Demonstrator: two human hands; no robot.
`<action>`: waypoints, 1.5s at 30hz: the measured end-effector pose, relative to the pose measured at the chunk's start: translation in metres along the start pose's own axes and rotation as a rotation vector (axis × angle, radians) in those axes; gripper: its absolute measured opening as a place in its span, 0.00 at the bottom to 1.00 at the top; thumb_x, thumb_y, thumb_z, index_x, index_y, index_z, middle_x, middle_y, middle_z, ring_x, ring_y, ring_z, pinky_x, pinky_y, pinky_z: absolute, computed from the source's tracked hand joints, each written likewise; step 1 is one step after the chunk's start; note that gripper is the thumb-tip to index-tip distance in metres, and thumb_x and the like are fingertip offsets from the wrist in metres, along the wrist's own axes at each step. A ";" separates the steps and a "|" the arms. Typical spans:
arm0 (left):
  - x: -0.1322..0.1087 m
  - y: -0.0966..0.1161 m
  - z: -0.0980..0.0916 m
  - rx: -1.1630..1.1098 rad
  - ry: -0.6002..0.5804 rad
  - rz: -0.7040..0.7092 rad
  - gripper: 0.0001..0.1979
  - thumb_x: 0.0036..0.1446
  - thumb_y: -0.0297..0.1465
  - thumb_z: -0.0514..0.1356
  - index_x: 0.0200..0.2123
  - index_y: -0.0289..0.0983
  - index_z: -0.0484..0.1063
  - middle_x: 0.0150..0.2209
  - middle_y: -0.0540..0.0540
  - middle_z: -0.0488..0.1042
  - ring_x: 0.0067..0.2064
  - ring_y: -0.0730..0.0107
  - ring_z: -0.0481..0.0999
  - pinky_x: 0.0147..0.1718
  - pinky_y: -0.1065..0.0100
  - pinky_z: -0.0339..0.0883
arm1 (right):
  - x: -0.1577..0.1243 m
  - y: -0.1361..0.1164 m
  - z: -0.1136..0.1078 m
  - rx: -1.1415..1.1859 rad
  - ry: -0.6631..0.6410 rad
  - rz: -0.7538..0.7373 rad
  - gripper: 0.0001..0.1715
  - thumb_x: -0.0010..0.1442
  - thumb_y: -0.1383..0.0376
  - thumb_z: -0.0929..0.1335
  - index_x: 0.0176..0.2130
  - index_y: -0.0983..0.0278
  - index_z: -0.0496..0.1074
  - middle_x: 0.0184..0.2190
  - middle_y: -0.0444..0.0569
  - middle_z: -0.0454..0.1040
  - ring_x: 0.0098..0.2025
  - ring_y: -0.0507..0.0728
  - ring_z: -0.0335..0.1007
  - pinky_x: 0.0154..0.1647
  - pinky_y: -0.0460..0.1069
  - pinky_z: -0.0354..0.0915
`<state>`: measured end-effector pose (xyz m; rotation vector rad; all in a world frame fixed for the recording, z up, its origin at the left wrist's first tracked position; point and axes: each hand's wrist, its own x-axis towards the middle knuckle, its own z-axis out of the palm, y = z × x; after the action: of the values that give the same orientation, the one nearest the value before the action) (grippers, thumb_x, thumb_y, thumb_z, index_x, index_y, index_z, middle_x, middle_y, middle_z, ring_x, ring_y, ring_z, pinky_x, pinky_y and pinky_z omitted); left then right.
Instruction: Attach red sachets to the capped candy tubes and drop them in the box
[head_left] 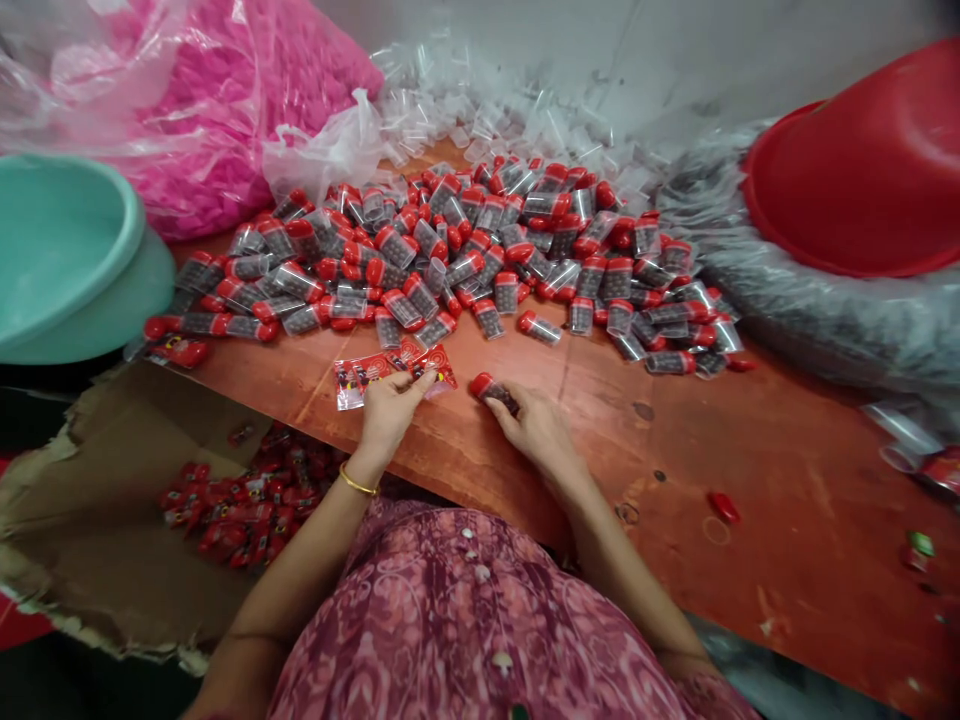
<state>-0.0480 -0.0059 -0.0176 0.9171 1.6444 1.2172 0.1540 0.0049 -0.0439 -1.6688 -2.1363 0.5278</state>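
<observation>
My left hand [395,405], with a gold bangle at the wrist, pinches one of the red printed wrappers [439,366] between thumb and fingers. More red wrappers [352,380] lie flat on the table beside and under it. My right hand [536,425] is closed round a small clear tube with a red cap [487,387], its capped end pointing left, just above or on the tabletop. Dark contents show through the tube. Beyond both hands spreads a big heap of similar red-capped tubes [431,240].
A torn cardboard box [90,540] below the table's left edge holds red wrapped pieces [240,505]. A teal tub [82,260] and a pink-filled plastic bag [225,110] stand left. Clear empty tubes [480,110] lie behind; a red bucket [862,170] rests on a bulging bag [810,310].
</observation>
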 end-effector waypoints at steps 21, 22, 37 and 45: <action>-0.024 -0.003 -0.008 -0.305 -0.079 -0.277 0.20 0.31 0.43 0.70 0.16 0.34 0.69 0.14 0.54 0.67 0.17 0.82 0.61 0.17 0.76 0.54 | -0.022 -0.026 0.012 0.391 0.096 -0.111 0.17 0.61 0.55 0.61 0.35 0.64 0.71 0.31 0.50 0.73 0.34 0.56 0.67 0.37 0.51 0.64; -0.024 -0.003 -0.009 -0.338 -0.049 -0.309 0.20 0.29 0.43 0.71 0.17 0.33 0.70 0.15 0.54 0.68 0.17 0.82 0.62 0.16 0.76 0.54 | -0.020 -0.018 0.009 0.249 0.153 -0.137 0.18 0.59 0.54 0.63 0.39 0.65 0.71 0.36 0.53 0.74 0.38 0.59 0.67 0.41 0.54 0.64; -0.010 0.002 -0.009 -0.589 -0.120 -0.561 0.13 0.40 0.36 0.69 0.23 0.35 0.70 0.17 0.52 0.72 0.18 0.78 0.71 0.19 0.77 0.66 | -0.005 0.012 0.006 -0.161 0.308 -0.309 0.15 0.60 0.60 0.63 0.44 0.66 0.67 0.37 0.55 0.74 0.38 0.60 0.68 0.39 0.54 0.63; -0.008 0.010 -0.002 -0.578 -0.126 -0.522 0.13 0.40 0.35 0.69 0.23 0.34 0.69 0.17 0.52 0.73 0.18 0.77 0.71 0.20 0.76 0.66 | -0.015 -0.003 -0.007 -0.068 0.495 -0.607 0.22 0.58 0.69 0.67 0.52 0.62 0.62 0.38 0.53 0.75 0.40 0.57 0.73 0.41 0.53 0.67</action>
<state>-0.0470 -0.0112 -0.0059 0.1794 1.2157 1.1363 0.1587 -0.0099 -0.0375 -0.9520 -2.1256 -0.1285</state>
